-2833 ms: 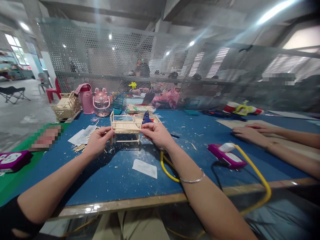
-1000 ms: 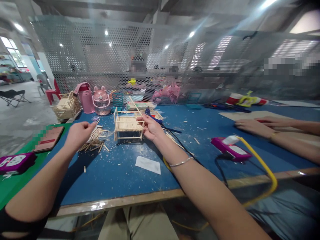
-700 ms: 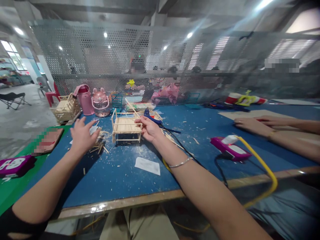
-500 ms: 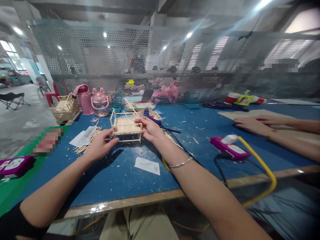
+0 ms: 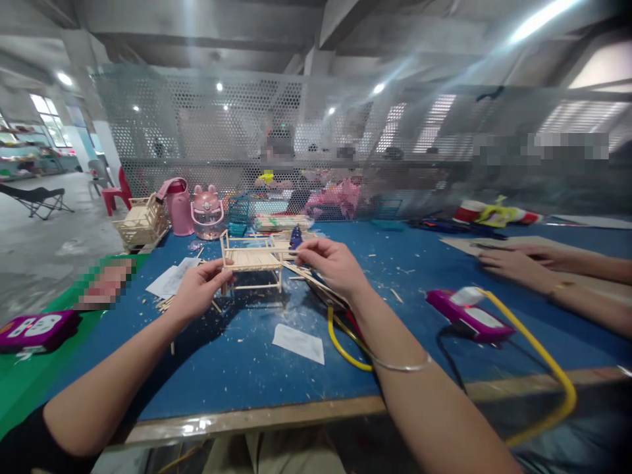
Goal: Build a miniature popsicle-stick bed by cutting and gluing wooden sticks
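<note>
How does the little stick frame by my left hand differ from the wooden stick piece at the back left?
The little stick frame stands roughly level, while the wooden stick piece sits tilted. Your left hand grips the frame's end; no hand touches the back piece. The frame looks open underneath, whereas the back piece looks bulkier and denser. Both are pale wood.

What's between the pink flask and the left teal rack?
Head view: the eared pink bottle stands between the pink flask and left teal rack.
</note>
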The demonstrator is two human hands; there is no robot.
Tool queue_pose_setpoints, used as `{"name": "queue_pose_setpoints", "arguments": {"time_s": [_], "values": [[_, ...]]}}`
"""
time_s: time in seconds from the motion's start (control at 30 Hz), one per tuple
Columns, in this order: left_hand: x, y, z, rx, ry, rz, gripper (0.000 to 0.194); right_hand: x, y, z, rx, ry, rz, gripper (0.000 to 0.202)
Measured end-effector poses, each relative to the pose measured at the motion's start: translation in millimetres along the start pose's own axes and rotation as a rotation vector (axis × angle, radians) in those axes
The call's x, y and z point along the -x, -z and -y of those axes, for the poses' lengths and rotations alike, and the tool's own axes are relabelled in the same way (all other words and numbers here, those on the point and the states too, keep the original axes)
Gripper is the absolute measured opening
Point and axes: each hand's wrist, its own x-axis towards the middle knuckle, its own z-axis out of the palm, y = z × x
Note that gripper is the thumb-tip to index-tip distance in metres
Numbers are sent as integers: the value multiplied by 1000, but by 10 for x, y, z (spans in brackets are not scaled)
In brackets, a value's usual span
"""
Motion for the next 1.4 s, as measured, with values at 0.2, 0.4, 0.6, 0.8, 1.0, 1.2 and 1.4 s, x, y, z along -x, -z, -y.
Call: {"name": "queue_pose_setpoints", "arguments": {"time_s": [0.2,0.4,0.6,0.8,1.0,1.2,1.4], "values": [[-13,-22,18,134,5,13,39,33,-97,-112,138,28,82,11],[-12,-32,26,249,55,8,42,23,-153,-180,174,49,86,13],[3,-36,40,281,91,-2,43,32,-138,-165,239,61,75,14],[1,-29,22,255,101,-30,49,22,-108,-158,331,74,63,15],[9,-28,7,242,100,-23,50,31,-111,-127,370,91,56,15],[20,-25,11,211,99,-23,52,52,-138,-94,393,97,49,16],[20,-30,-5,225,106,-44,52,41,-145,-120,380,87,41,16]]}}
